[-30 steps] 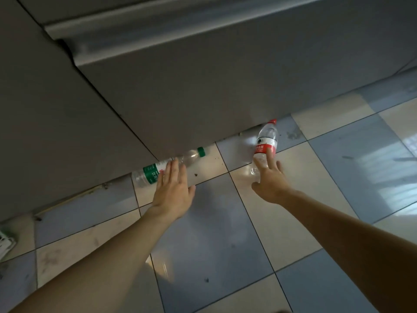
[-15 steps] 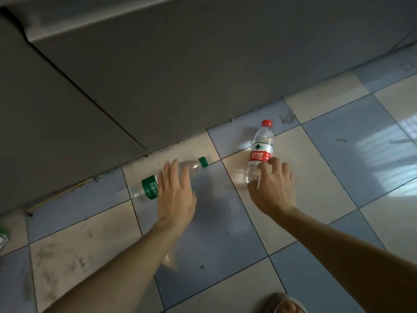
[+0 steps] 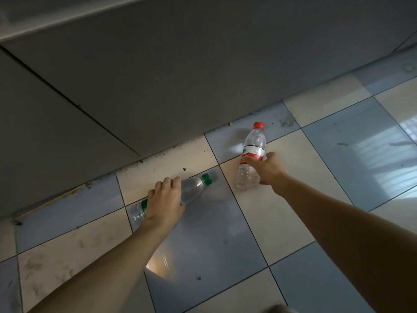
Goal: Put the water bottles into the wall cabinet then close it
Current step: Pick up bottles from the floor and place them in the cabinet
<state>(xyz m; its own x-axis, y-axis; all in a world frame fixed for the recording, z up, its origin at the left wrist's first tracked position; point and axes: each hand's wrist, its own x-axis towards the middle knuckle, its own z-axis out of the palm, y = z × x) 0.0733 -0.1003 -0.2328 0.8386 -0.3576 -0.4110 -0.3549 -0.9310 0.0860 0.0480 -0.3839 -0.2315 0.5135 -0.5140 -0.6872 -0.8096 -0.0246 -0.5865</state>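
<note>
Two clear plastic water bottles are on the tiled floor in front of grey cabinet fronts. The green-capped bottle with a green label lies on its side, cap pointing right. My left hand is wrapped over its middle, fingers curled around it. The red-capped bottle with a red and white label points its cap away from me. My right hand grips its lower half from the right side.
Grey cabinet fronts rise along the far side of the floor, with a pale ledge at the top left. Blue and cream floor tiles spread toward me; dirt lies along the cabinet base.
Both hands went from flat, open fingers above the bottles to closed around them. The view dropped lower toward the floor.
</note>
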